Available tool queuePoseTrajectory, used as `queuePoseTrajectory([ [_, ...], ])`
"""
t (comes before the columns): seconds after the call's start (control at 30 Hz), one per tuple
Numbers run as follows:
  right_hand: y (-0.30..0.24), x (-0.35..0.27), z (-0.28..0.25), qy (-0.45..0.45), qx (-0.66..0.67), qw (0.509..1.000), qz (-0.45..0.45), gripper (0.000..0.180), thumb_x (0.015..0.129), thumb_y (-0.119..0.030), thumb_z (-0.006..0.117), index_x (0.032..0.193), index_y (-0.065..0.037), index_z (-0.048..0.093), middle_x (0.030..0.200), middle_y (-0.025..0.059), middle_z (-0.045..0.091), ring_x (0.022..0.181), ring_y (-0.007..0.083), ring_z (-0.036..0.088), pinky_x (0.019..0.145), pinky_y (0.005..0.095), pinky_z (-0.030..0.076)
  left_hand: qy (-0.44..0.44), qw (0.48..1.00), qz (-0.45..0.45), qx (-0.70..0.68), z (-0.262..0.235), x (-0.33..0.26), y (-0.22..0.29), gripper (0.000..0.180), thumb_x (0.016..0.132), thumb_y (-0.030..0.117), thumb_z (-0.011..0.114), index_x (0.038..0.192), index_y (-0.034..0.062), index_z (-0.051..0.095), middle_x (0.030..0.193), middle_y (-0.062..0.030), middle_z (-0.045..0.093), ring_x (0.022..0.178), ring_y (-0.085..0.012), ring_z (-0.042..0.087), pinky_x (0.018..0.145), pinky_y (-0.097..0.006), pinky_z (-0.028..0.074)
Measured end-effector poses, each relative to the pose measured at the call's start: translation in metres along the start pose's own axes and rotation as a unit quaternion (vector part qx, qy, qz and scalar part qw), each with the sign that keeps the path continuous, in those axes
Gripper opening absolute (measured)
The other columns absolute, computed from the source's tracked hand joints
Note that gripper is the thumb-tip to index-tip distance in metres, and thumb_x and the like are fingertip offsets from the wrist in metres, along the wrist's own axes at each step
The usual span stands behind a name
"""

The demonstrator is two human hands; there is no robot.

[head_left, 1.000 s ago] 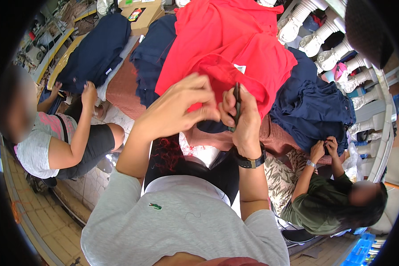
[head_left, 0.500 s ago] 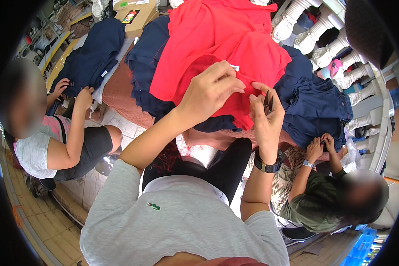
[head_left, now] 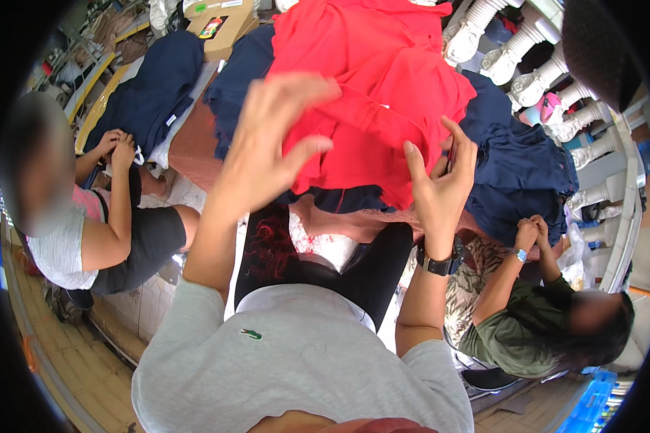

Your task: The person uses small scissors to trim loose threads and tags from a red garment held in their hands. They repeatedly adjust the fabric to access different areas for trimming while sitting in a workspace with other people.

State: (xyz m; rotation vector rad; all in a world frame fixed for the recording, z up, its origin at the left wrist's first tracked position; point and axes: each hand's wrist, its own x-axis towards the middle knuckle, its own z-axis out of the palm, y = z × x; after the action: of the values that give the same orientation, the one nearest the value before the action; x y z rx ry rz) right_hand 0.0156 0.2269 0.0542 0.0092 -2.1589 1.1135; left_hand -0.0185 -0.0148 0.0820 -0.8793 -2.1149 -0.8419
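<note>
A red garment (head_left: 383, 65) is heaped in front of me over dark blue garments (head_left: 513, 159). My left hand (head_left: 263, 144) is raised at the left edge of the red cloth, blurred by motion, thumb and fingers apart and nothing in them. At the cloth's right front edge, my right hand (head_left: 444, 177) has its thumb and forefinger spread. Its other fingers are curled round a small dark tool, which looks like thread snips (head_left: 451, 154) and is mostly hidden now. Loose red threads (head_left: 271, 238) lie on my dark trouser leg.
A co-worker (head_left: 108, 224) at left handles a dark blue garment (head_left: 152, 86); another (head_left: 520, 310) at right has both hands by the blue pile. Beyond are a cardboard box (head_left: 220, 29) and white ribbed tubes (head_left: 477, 32). Reddish-brown cloth (head_left: 195, 148) covers the table.
My left hand has moved left, away from my right hand, and its pinched fingers have opened. My right thumb and forefinger have spread. The red cloth's near edge has shifted and lies more folded.
</note>
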Motion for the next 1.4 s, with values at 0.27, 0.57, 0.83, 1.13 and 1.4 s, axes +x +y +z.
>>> queuePoseTrajectory([
  [0.27, 0.013, 0.016, 0.003, 0.000, 0.082, 0.996, 0.027, 0.011, 0.079, -0.002, 0.078, 0.088, -0.002, 0.072, 0.075, 0.0022, 0.059, 0.058, 0.0063, 0.043, 0.051, 0.0234, 0.032, -0.047, 0.958, -0.193, -0.209, 0.022, -0.002, -0.052, 0.022, 0.098, 0.018, 0.066, 0.102, -0.0035, 0.062, 0.097, -0.0085, 0.063, 0.093, -0.0132, 0.057, 0.085, -0.029, 0.045],
  [0.57, -0.070, 0.012, 0.024, -0.031, 0.057, 0.985, -0.158, 0.037, 0.078, 0.003, 0.072, 0.115, -0.001, 0.066, 0.108, 0.0110, 0.063, 0.056, 0.0135, 0.048, 0.051, 0.0284, 0.039, -0.071, 0.929, -0.125, -0.341, 0.012, 0.011, -0.053, 0.037, 0.108, 0.027, 0.048, 0.092, -0.0044, 0.060, 0.104, -0.0042, 0.058, 0.097, -0.0131, 0.052, 0.090, -0.025, 0.038],
  [0.83, -0.036, 0.038, 0.050, -0.224, 0.208, 0.952, 0.025, 0.014, 0.100, -0.008, 0.061, 0.102, 0.002, 0.070, 0.077, -0.0030, 0.062, 0.068, 0.0030, 0.045, 0.059, 0.0224, 0.037, 0.042, 0.970, -0.178, -0.162, 0.017, 0.018, -0.079, 0.021, 0.097, 0.019, 0.067, 0.089, 0.0003, 0.066, 0.087, -0.0073, 0.064, 0.083, -0.0189, 0.060, 0.083, -0.032, 0.047],
  [1.13, -0.022, 0.036, 0.053, -0.218, 0.246, 0.941, 0.082, 0.017, 0.102, -0.014, 0.061, 0.108, 0.000, 0.069, 0.070, -0.0070, 0.051, 0.062, 0.0023, 0.040, 0.055, 0.0222, 0.032, 0.150, 0.952, -0.147, -0.223, 0.056, 0.007, 0.002, 0.016, 0.089, 0.007, 0.076, 0.099, -0.0002, 0.067, 0.084, -0.0054, 0.066, 0.075, -0.0128, 0.064, 0.069, -0.025, 0.052],
  [1.4, -0.024, 0.027, 0.046, -0.177, 0.222, 0.958, 0.037, 0.012, 0.100, -0.007, 0.061, 0.104, 0.002, 0.068, 0.088, 0.0022, 0.065, 0.080, 0.0077, 0.053, 0.073, 0.0242, 0.044, 0.097, 0.838, -0.228, -0.486, 0.068, -0.002, -0.023, 0.009, 0.101, 0.009, 0.061, 0.101, 0.0001, 0.063, 0.092, -0.0047, 0.066, 0.087, -0.0099, 0.062, 0.080, -0.027, 0.052],
])
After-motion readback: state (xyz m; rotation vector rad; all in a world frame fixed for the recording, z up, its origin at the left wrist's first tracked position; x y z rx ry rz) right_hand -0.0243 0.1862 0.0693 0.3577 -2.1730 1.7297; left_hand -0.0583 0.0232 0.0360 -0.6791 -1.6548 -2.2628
